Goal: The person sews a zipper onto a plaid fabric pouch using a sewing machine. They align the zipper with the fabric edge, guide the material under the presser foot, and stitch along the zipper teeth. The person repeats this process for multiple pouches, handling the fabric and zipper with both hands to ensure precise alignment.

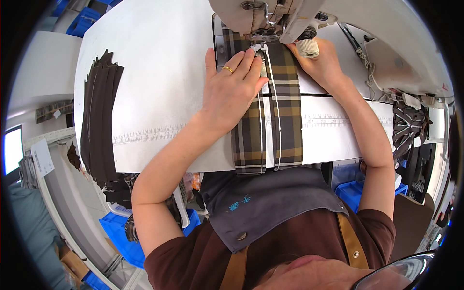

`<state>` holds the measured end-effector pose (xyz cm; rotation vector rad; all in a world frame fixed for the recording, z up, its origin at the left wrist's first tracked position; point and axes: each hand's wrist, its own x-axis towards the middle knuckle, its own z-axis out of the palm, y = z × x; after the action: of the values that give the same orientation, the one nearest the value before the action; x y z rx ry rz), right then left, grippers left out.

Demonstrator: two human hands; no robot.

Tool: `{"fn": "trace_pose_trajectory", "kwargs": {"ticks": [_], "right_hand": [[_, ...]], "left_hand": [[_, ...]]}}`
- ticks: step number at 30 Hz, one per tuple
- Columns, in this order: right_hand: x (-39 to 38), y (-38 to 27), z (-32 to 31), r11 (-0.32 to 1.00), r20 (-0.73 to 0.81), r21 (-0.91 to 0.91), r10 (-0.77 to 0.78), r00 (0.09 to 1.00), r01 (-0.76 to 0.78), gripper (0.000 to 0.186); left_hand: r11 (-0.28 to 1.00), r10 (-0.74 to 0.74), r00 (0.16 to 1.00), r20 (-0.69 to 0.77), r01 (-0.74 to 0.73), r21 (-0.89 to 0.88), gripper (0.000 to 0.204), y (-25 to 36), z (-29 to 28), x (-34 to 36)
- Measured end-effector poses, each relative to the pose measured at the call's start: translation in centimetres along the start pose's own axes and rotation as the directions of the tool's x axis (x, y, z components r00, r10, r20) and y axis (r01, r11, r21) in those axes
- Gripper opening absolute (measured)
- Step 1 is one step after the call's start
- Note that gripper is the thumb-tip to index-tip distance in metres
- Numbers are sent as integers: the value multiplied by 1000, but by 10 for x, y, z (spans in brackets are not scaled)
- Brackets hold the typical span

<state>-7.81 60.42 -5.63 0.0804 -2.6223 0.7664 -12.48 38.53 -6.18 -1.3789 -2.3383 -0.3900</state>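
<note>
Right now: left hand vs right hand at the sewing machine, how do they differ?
The left hand lies flat, fingers spread, pressing on the plaid fabric strip; the right hand sits further back beside the machine head, at the strip's right edge, partly hidden by a white knob. The left hand wears a gold ring; none shows on the right. Both are bare and rest on the white table close to the presser foot.

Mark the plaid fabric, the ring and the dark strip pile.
plaid fabric (289, 104): head view, on the right panel, mid-length.
ring (227, 69): head view, on the gold band on a left hand (231, 92) finger.
dark strip pile (99, 121): head view, on the pile's middle, at the table's left.
</note>
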Motion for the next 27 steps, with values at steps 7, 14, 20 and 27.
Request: {"fn": "trace_pose_trajectory", "kwargs": {"ticks": [7,14,20,27], "right_hand": [[2,2,2,993,82,-105,-37,996,46,10],[-59,-17,-39,954,-122,-260,-184,975,148,18],[-177,55,-188,575,-101,-766,331,938,-286,18],[-202,161,-254,563,-337,-749,131,932,-350,24]], "left_hand": [[994,7,1000,14,-9,110,39,-3,10,-10],[996,43,998,40,-46,80,36,-11,6,-10],[996,9,998,60,-15,89,36,-15,11,-15],[998,-21,995,94,16,53,34,-12,5,-11]]}}
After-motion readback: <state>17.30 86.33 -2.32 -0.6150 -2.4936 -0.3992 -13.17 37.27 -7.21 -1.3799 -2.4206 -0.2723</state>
